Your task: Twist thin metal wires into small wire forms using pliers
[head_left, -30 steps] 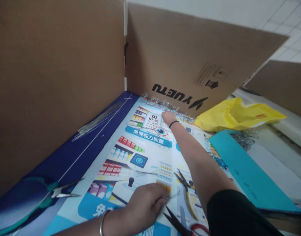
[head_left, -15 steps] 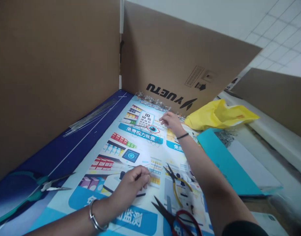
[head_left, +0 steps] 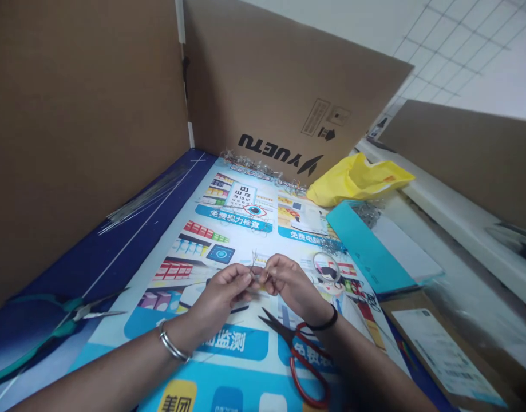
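fingers (head_left: 244,278) of two hands (head_left: 222,300) (head_left: 296,289) pinch thin wire (head_left: 253,261), perhaps one piece.

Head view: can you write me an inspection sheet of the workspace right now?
Surface: printed poster, dark blue area alongside.
Job's things: thin wire-like piece, details too fine to tell.
Clutter: red-handled scissors, green-handled pliers, yellow bag, loose thin strands.
Hands: left hand pinches the piece; right hand has fingertips close beside, grip unclear.
Cables: nothing seen.
Surroundings: brown left panel; back panel marked YUETU, upside down.
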The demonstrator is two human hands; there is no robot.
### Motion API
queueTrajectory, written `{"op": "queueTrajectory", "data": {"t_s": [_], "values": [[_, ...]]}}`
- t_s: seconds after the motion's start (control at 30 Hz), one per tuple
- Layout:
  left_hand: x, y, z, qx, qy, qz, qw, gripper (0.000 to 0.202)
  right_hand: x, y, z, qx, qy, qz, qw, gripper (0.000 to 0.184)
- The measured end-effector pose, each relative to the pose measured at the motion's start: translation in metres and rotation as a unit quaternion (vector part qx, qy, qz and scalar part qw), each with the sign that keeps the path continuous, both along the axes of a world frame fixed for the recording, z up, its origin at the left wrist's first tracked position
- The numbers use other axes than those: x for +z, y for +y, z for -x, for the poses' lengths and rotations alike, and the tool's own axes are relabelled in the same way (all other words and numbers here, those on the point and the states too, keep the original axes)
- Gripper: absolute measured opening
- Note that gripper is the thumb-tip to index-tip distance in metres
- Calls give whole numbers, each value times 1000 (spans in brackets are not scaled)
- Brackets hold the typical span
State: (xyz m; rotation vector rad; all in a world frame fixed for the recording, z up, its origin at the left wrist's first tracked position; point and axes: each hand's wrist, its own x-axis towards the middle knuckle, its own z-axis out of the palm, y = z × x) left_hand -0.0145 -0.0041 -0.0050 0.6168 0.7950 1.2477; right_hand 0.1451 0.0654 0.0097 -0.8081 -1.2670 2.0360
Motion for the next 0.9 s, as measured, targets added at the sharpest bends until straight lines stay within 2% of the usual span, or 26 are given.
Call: {"op": "queueTrajectory", "data": {"t_s": [0.17, 0.4, 0.5, 0.6, 0.67, 0.73, 0.77, 0.83, 0.9], "values": [[-2, 3, 3, -9, 8, 20, 1000, 17, -9, -4, 1, -14, -16, -3, 1000, 8], [2, 5, 4, -53, 35, 23, 998, 20, -13, -8, 2, -15, -37, 28, 999, 11], [1, 6, 4, -40, 59, 23, 997, 19, -14, -8, 2, -16, -36, 25, 999, 12], [-2, 7, 4, -19, 80, 38, 996, 19, -15, -7, 1, 5, -30, -12, 999, 16], [-3, 7, 4, -19, 77, 50, 996, 19, -15, -6, 0, 29, -64, -71, 995, 20], [-3, 7, 4, -22, 73, 58, 995, 19, -15, -4, -2, 36, -135, -187, 972, 14], [-3, 7, 5, -21, 72, 59, 995, 19, -15, -3, -3, 27, -172, -264, 949, 12], [-1, 8, 5, -16, 71, 52, 996, 18, -14, 0, -4, -1, -223, -420, 880, 8], [1, 8, 6, -14, 61, 44, 997, 17, -15, 2, -4, -1, -228, -526, 820, 5]]}}
